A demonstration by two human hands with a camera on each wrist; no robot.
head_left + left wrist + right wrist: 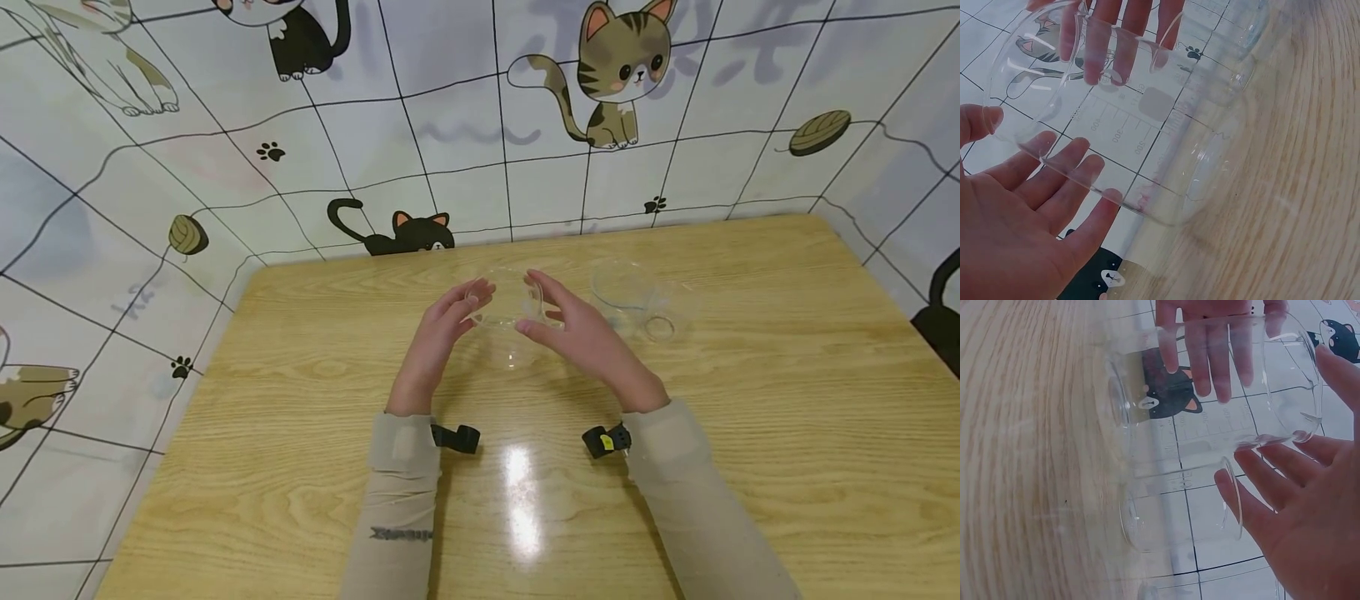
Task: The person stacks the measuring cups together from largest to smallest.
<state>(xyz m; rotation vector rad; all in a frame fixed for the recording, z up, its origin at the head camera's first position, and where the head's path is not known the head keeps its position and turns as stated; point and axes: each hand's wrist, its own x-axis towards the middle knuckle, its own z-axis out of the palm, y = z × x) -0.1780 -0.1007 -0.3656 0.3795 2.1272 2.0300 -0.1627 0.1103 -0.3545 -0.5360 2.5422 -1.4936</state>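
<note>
A large clear glass beaker (508,317) with printed graduations stands on the wooden table (360,358) between both hands. My left hand (442,321) lies along its left side. In the left wrist view, extended left fingers (1063,172) touch the beaker wall, and the thumb is at the rim. On the opposite side is my right hand (577,333), with its thumb in front and its other fingers behind. The right wrist view shows right fingers (1266,478) spread beside the glass, touching it lightly near the rim. Neither hand's fingers curl tightly round it.
To the right of the right hand stand more clear glass vessels: a larger one (621,285) and a smaller one (662,323). Being transparent, their outlines are faint. A cat-patterned wall covering (465,133) rises behind the table's far edge.
</note>
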